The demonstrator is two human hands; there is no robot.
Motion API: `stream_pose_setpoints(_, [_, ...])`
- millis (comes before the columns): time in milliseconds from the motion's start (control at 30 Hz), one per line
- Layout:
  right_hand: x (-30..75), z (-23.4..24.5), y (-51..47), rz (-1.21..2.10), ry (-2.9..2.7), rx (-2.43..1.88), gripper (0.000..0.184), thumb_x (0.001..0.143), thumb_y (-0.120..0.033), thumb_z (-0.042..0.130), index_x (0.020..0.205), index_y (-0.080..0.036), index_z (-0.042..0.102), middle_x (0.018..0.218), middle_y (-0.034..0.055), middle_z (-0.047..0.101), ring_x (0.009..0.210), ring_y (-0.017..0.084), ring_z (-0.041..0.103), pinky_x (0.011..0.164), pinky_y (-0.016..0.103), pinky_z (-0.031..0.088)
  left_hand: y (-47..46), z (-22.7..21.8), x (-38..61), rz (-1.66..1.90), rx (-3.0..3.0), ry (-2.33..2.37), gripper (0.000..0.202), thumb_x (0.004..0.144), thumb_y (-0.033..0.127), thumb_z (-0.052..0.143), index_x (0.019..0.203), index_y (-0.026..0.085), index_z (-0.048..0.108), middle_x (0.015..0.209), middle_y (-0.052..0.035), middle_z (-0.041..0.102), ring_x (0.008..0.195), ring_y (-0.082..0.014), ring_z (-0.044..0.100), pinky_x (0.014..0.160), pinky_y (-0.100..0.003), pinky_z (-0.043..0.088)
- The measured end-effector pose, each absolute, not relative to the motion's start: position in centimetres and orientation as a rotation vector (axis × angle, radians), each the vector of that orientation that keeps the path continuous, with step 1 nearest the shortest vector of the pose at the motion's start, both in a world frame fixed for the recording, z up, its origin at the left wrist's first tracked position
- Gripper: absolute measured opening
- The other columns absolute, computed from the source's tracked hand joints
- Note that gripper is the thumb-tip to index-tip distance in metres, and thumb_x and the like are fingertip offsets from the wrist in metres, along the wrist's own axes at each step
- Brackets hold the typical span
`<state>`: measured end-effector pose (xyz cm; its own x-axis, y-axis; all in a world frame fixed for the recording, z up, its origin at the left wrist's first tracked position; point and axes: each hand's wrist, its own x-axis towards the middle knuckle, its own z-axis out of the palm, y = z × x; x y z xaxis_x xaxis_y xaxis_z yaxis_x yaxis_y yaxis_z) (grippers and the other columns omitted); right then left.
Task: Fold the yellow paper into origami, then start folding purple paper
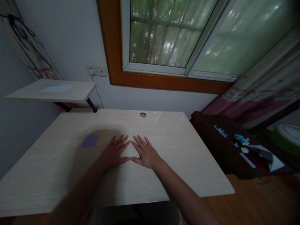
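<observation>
My left hand [114,152] and my right hand [145,153] lie flat, palms down, side by side on the light wooden desk [187,162]. The fingers are stretched out and spread, and the tips of the thumbs and forefingers nearly touch. Neither hand holds anything. A small purple square of paper [90,141] lies on the desk just left of my left hand, apart from it.
A raised side shelf [77,93] with a white sheet [56,88] stands at the back left. A cable hole [142,114] sits at the desk's rear edge. A dark low cabinet [217,147] with papers and small items stands to the right, under a window.
</observation>
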<state>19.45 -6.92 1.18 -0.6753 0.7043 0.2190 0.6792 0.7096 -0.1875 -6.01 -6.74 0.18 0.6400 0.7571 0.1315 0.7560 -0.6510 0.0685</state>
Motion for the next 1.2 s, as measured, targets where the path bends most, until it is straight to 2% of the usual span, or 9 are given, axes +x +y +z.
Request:
stream_pose_setpoints(433, [19.69,1.04,-6.22,0.11,-2.693,-1.046,0.086,0.087,-0.067,0.051,0.154,-0.021,0.023,0.16,0.0145,0.022,0.149,0.031,0.018,0.118,0.058,0.017,-6.83,0.25,-5.93,0.187,2.835,1.326,0.081,0.089,0.072,0.034,0.155,0.027,0.021,0.162,-0.0077,0.019,0.15,-0.0282,0.014,0.12,-0.052,0.002])
stream_pose_setpoints(1200, [19.73,1.05,-6.3,0.094,-2.679,-1.041,0.085,0.087,-0.065,0.052,0.154,-0.021,0.024,0.16,0.0141,0.021,0.149,0.031,0.019,0.118,0.058,0.018,-7.08,0.69,-5.87,0.171,2.82,1.33,0.08,0.09,0.071,0.034,0.154,0.026,0.022,0.161,-0.0092,0.021,0.15,-0.0275,0.013,0.12,-0.052,0.003])
